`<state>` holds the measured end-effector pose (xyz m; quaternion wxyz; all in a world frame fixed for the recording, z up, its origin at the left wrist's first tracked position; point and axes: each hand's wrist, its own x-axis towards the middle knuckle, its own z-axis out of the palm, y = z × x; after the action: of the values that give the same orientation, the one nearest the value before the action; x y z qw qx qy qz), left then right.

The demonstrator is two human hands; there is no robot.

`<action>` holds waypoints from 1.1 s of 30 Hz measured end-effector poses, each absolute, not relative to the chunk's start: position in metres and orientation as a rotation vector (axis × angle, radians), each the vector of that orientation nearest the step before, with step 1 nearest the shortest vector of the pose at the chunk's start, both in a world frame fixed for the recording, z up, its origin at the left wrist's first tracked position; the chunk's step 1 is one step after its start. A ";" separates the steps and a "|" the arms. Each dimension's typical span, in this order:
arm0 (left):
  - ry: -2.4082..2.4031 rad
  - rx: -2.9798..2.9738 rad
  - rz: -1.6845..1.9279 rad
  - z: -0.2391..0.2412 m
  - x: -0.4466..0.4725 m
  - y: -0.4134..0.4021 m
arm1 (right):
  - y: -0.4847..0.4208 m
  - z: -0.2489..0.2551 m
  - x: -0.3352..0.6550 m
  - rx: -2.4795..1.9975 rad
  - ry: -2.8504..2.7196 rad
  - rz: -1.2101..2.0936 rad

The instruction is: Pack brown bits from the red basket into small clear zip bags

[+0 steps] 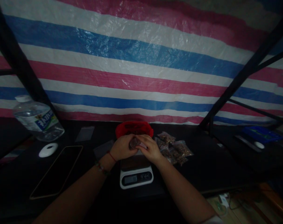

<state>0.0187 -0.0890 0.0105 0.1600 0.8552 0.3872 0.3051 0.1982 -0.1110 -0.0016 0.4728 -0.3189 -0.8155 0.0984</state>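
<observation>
The small clear plastic bag (134,143) with a brownish filling is at the middle of the view, just above the dark plate of the white digital kitchen scale (136,178). It seems to be held in the air and not resting on the plate, but the light is weak and I cannot tell this surely. The left hand (122,148) holds it from 9 o'clock and the right hand (151,150) from 3 o'clock. The fingers of both hands are curled and closed on the bag, and their tips meet at its top with no gap between them.

As I judge it, the step in hand is the work on the mouth of the bag, perhaps pressing it closed. The next move calls for an even pinch along the whole mouth, and for keeping the bag upright so that nothing spills on the scale.

From the bag, at 12 o'clock and just behind the hands, is a red round plastic container (134,128). At 3 o'clock, near, lies a heap of small filled clear bags (175,149). At 10 o'clock lies a flat empty clear bag (85,133). At 8 o'clock are a black flat phone with a thin golden edge (57,171) and a white round puck (48,150). Further at 10 o'clock is a clear plastic water bottle with a white cap (36,119). All are on the black table (202,168), and behind it hangs a red, white and blue striped tarpaulin (141,62).
</observation>
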 end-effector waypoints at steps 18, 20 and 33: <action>1.124 2.168 1.252 -0.004 -0.001 -0.072 | -0.104 -0.013 0.195 -0.945 -1.767 0.404; 1.134 2.153 1.273 -0.006 -0.004 -0.069 | -0.102 -0.018 0.194 -0.932 -1.732 0.463; 1.107 2.443 1.018 0.007 0.008 -0.085 | -0.118 0.005 0.192 -0.739 -1.932 0.186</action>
<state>0.0076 -0.0848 0.0072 0.1358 0.8437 0.3823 0.3516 0.1917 -0.1184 0.0046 0.5076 -0.3065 -0.8015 0.0772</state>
